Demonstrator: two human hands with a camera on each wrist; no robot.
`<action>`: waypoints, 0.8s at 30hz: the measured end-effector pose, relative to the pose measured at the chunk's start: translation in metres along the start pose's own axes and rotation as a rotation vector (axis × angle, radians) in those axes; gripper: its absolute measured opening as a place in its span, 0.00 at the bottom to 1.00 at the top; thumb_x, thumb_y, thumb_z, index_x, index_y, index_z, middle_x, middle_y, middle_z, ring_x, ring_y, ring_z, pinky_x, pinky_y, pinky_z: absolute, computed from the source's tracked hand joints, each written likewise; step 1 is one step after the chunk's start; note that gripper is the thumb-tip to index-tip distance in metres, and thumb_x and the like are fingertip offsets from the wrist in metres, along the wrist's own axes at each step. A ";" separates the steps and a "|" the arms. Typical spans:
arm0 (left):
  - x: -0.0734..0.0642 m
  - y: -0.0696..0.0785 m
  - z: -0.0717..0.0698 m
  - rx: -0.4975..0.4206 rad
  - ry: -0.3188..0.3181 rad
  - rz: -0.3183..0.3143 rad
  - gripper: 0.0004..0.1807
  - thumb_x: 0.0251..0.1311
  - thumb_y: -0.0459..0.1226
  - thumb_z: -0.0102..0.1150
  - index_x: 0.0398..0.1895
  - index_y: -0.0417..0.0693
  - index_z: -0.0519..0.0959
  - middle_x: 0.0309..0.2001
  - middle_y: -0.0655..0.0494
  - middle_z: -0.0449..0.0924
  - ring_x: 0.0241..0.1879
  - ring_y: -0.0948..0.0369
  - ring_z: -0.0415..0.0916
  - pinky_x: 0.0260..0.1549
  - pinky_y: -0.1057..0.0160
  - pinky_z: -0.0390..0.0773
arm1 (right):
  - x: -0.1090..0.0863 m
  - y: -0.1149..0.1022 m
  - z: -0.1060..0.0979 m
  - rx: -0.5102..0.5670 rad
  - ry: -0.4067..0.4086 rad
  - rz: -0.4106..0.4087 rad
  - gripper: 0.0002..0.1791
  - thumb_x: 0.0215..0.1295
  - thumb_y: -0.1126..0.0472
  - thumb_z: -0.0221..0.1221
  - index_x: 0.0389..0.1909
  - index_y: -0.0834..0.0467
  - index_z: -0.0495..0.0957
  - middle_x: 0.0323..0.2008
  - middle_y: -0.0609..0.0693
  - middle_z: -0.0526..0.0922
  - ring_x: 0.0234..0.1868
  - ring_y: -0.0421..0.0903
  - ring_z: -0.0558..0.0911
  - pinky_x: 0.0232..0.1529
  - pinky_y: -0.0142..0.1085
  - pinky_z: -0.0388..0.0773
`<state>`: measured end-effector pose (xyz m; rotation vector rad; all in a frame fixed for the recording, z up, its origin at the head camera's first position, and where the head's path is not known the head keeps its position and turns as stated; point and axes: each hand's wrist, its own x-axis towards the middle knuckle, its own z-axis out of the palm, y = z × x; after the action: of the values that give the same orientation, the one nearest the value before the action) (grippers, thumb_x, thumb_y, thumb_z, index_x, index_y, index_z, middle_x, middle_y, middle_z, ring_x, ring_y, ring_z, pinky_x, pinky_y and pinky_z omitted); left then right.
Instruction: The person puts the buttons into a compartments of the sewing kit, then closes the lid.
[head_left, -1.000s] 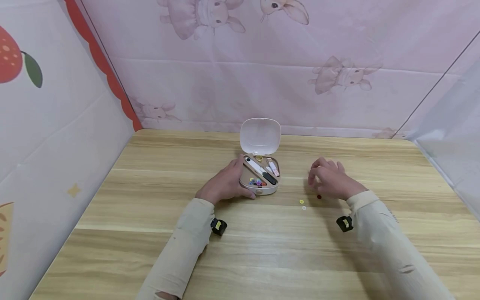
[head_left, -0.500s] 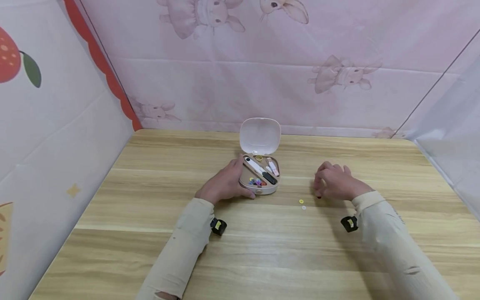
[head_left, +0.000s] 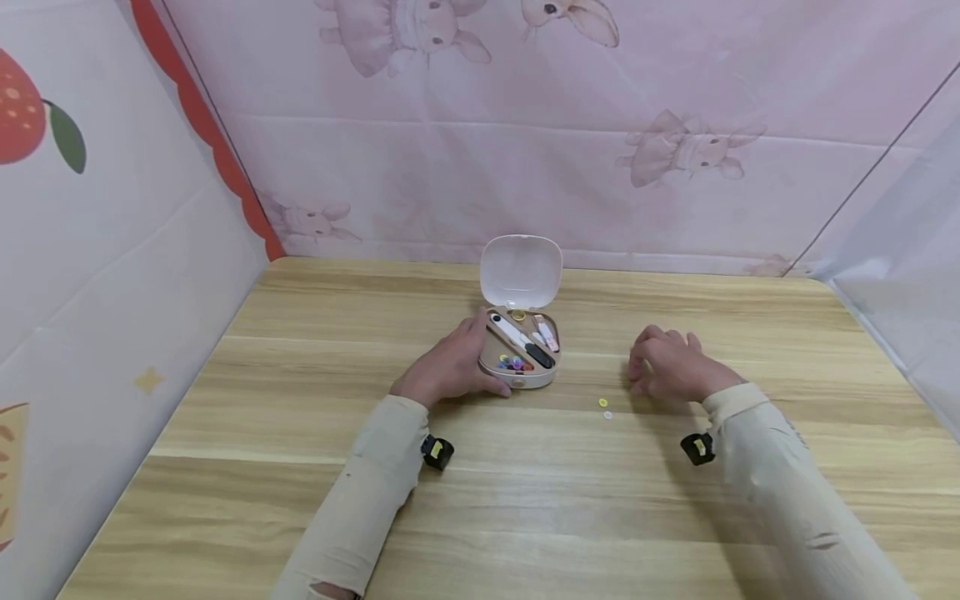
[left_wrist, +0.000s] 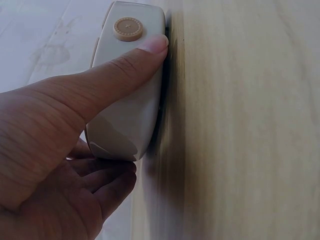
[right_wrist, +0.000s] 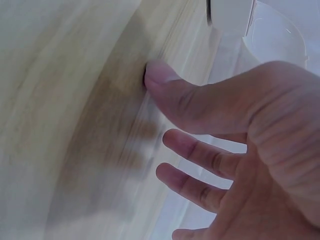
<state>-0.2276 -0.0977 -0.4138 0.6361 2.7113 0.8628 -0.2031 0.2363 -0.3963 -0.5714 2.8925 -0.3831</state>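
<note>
An open white sewing box (head_left: 536, 381) stands on the table, lid raised at the back. My left hand (head_left: 453, 362) grips its left side, thumb across the front wall beside the brown button-shaped catch (left_wrist: 128, 29), fingers round the side. Inside lie several coloured buttons (head_left: 514, 364), a slim white tool with a black end (head_left: 522, 340), a gold ring-like piece (head_left: 517, 316) and a small pink-and-white item (head_left: 546, 332). Right of the box, my right hand (head_left: 671, 364) pinches a small dark red button (right_wrist: 145, 79) at the thumb tip, low over the table; the index finger is mostly hidden behind the thumb.
A yellow button (head_left: 603, 402) and a white button (head_left: 607, 415) lie on the wooden table (head_left: 480, 517) between the box and my right hand. Behind the table hangs a pink rabbit-print cloth (head_left: 525, 167); a white printed cloth (head_left: 150, 208) borders the left.
My right hand has shifted slightly right and closed over the dark red button, which lay visible beneath it and is now hidden in the head view. The left hand and box stay still.
</note>
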 end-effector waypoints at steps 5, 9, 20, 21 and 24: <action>0.001 0.000 0.000 -0.003 0.000 -0.002 0.72 0.49 0.51 0.79 0.81 0.39 0.34 0.79 0.39 0.45 0.77 0.50 0.49 0.73 0.53 0.54 | 0.002 -0.001 0.001 0.000 0.015 -0.003 0.07 0.55 0.66 0.72 0.28 0.53 0.83 0.51 0.59 0.76 0.51 0.65 0.73 0.58 0.76 0.51; 0.001 0.000 0.000 -0.004 0.000 0.000 0.72 0.49 0.51 0.79 0.81 0.39 0.34 0.80 0.39 0.44 0.77 0.50 0.49 0.73 0.54 0.54 | 0.005 -0.002 0.003 -0.008 0.034 -0.012 0.07 0.56 0.66 0.72 0.26 0.52 0.84 0.51 0.59 0.77 0.51 0.64 0.74 0.57 0.76 0.52; 0.000 0.000 0.000 0.005 0.002 0.000 0.72 0.49 0.52 0.79 0.81 0.38 0.34 0.79 0.38 0.45 0.77 0.50 0.49 0.73 0.54 0.54 | 0.009 -0.004 0.006 -0.005 0.068 -0.033 0.07 0.55 0.67 0.70 0.24 0.52 0.84 0.50 0.59 0.77 0.52 0.66 0.74 0.60 0.79 0.46; 0.000 0.000 0.000 0.004 0.002 -0.001 0.72 0.49 0.52 0.79 0.81 0.38 0.34 0.79 0.39 0.45 0.77 0.51 0.49 0.73 0.54 0.54 | 0.010 -0.004 0.006 -0.004 0.066 -0.033 0.07 0.55 0.67 0.70 0.24 0.53 0.84 0.50 0.59 0.77 0.52 0.66 0.73 0.60 0.79 0.46; 0.000 0.000 0.000 0.003 0.000 -0.005 0.72 0.49 0.52 0.79 0.81 0.39 0.34 0.80 0.39 0.45 0.77 0.51 0.48 0.73 0.54 0.53 | 0.011 -0.005 0.007 0.000 0.063 -0.033 0.07 0.55 0.67 0.69 0.24 0.52 0.83 0.51 0.60 0.77 0.52 0.66 0.73 0.60 0.79 0.45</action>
<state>-0.2277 -0.0976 -0.4135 0.6290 2.7137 0.8575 -0.2098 0.2263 -0.4029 -0.6187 2.9462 -0.4127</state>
